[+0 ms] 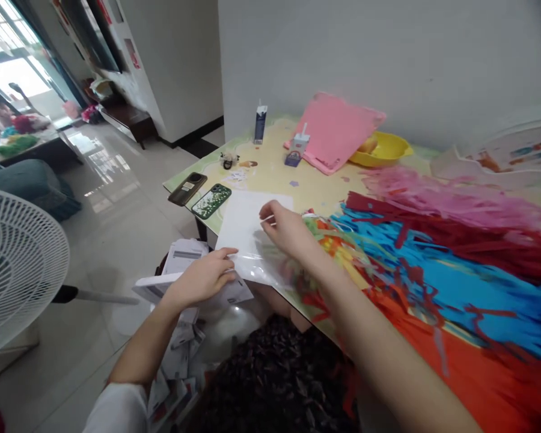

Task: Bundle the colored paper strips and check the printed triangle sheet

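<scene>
A white sheet (246,219) with a shiny, clear plastic part (264,267) along its near side lies at the table's front edge. My left hand (202,278) rests at the sheet's near left corner, fingers stretched out and apart. Over the right side of the sheet, my right hand (288,231) has its thumb and fingers curled together in a pinch. Whatever is between them, if anything, is too small to make out. To the right of this hand are yellow and orange paper strips (338,249), partly hidden by my forearm.
Two phones (211,201) (188,188), drink cartons (297,149) (260,124), a pink folder-like item (338,129) and a yellow bowl (385,150) stand behind. Blue strips (455,288), red strips (455,240) and orange sheets (433,367) cover the right. Left are a fan (18,270) and labelled white packets (184,255).
</scene>
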`<state>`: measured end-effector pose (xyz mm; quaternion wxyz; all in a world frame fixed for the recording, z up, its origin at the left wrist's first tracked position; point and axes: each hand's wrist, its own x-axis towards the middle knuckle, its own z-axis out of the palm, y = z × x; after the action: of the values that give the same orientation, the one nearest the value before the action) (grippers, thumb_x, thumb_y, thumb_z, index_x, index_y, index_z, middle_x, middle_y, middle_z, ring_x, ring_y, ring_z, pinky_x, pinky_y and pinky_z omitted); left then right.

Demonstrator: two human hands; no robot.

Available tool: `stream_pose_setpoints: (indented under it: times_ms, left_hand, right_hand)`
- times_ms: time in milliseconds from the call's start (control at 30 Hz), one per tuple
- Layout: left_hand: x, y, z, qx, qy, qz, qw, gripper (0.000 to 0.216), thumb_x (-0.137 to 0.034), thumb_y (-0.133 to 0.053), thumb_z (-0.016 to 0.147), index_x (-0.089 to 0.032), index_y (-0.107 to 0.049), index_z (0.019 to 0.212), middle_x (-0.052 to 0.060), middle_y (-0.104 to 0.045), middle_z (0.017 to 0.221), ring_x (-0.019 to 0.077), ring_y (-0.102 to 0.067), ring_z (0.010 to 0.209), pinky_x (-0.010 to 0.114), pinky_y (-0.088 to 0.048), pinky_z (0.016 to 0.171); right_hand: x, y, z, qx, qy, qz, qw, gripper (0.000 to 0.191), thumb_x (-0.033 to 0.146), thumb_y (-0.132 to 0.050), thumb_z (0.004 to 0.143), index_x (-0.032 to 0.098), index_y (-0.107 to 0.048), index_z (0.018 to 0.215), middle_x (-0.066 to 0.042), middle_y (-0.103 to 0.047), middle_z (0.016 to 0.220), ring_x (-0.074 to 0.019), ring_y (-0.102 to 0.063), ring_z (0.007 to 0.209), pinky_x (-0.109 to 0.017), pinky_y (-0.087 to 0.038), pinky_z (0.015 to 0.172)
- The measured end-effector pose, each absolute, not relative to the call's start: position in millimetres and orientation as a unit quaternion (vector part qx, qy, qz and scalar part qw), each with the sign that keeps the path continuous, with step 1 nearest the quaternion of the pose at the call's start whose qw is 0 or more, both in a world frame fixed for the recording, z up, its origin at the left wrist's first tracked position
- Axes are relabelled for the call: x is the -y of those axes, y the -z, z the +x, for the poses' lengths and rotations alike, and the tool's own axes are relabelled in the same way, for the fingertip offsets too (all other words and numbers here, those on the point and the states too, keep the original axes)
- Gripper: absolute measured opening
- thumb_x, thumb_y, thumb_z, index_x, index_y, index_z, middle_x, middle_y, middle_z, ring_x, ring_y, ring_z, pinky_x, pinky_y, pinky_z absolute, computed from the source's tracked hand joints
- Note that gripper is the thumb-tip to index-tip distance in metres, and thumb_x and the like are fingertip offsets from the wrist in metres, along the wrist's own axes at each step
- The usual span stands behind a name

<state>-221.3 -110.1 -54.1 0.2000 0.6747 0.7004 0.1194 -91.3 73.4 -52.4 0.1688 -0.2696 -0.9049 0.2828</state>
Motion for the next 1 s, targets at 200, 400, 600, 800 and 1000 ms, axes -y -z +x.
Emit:
stream_pose_setpoints:
  times_ms: [200,400,600,800,1000]
  left_hand:
    - [88,76,-232,-0.73,-0.032,0.652,0.2,0.015,-0.022,-0.056,0.087,-0.016,-0.07,0.089,0.013,-0.043,0.152,0.0239,-0.071,0.092,0.036,-0.053,0.088]
    - [91,76,-231,-0.726,0.027,0.652,0.217,0.021,-0.026,-0.051,0.091,-0.017,-0.069,0.094,0.01,-0.029,0.159,0.0246,-0.072,0.089,0.036,-0.055,0.082]
    - [92,72,-227,-0.734,0.032,0.641,0.223,0.021,-0.028,-0.053,0.091,-0.018,-0.07,0.098,0.009,-0.03,0.159,0.0252,-0.072,0.092,0.036,-0.054,0.085]
    - [93,76,-226,-0.735,0.02,0.643,0.216,0.021,-0.028,-0.055,0.09,-0.016,-0.07,0.099,0.012,-0.039,0.154,0.0256,-0.072,0.089,0.037,-0.055,0.084]
    - [93,77,-225,-0.74,0.011,0.636,0.22,0.022,-0.028,-0.054,0.091,-0.017,-0.07,0.099,0.011,-0.035,0.157,0.0253,-0.072,0.093,0.037,-0.055,0.086]
  right_hand:
    - [-92,89,-146,0.926,-0.255,-0.238,0.142,0.03,0.0,-0.046,0.076,0.012,-0.056,0.102,-0.016,-0.067,0.099,-0.0228,-0.062,0.087,-0.032,-0.045,0.076]
    - [-92,116,-163,0.935,-0.232,-0.231,0.137,0.038,-0.001,-0.042,0.077,0.014,-0.05,0.11,-0.016,-0.06,0.113,-0.0235,-0.06,0.094,-0.033,-0.046,0.081]
    - [-95,113,-189,0.945,-0.198,-0.228,0.127,0.034,0.001,-0.039,0.083,0.013,-0.049,0.113,-0.017,-0.058,0.117,-0.0247,-0.059,0.096,-0.034,-0.046,0.083]
    - [-93,112,-207,0.954,-0.173,-0.22,0.105,0.027,0.008,-0.039,0.092,0.014,-0.05,0.115,-0.016,-0.059,0.116,-0.0246,-0.058,0.099,-0.033,-0.046,0.084]
    - [-104,113,-216,0.953,-0.149,-0.247,0.094,0.026,0.02,-0.048,0.097,0.013,-0.054,0.121,-0.012,-0.06,0.12,-0.0225,-0.061,0.103,-0.039,-0.05,0.088]
